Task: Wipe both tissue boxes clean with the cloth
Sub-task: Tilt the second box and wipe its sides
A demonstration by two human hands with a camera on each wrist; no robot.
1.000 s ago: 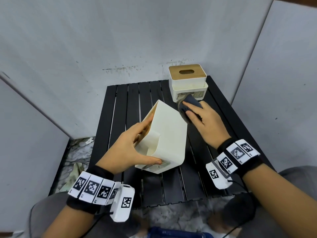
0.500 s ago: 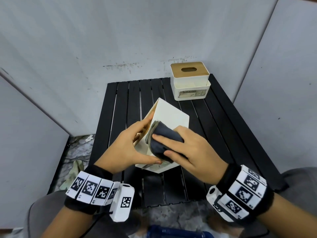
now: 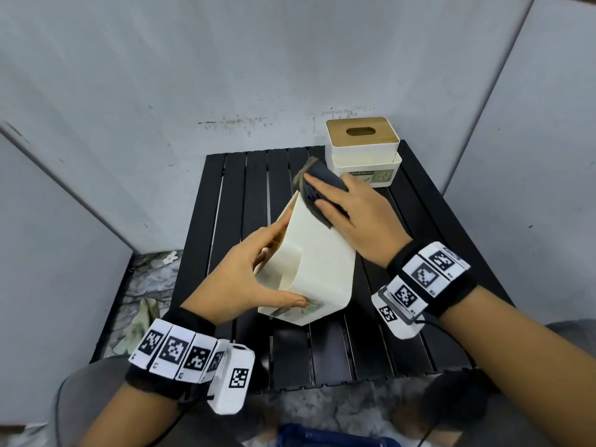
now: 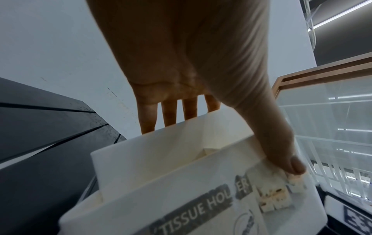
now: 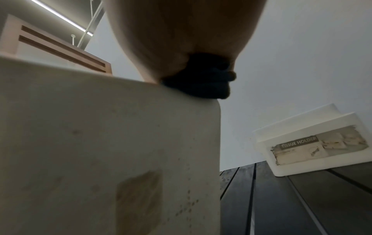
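A white tissue box [image 3: 319,269] stands tilted on one edge on the black slatted table [image 3: 251,188]. My left hand [image 3: 283,262] grips its near end, thumb on the label and fingers over the open side; the left wrist view shows that hand [image 4: 191,63] on the box [image 4: 181,182]. My right hand [image 3: 322,195] holds a dark grey cloth [image 3: 317,185] and presses it on the box's far upper corner. In the right wrist view the cloth [image 5: 203,82] is bunched under the palm on the box [image 5: 100,143]. A second tissue box [image 3: 364,156] with a wooden lid stands at the table's far right.
Grey wall panels close in the table on the left, back and right. The second tissue box [image 5: 314,143] sits just beyond my right hand. On the floor to the left lie scraps [image 3: 142,317] on a marbled surface. My knees are at the table's near edge.
My right hand slid the cloth from the far right side down to the box's near part, then back up to its far upper corner. The left hand kept its grip.
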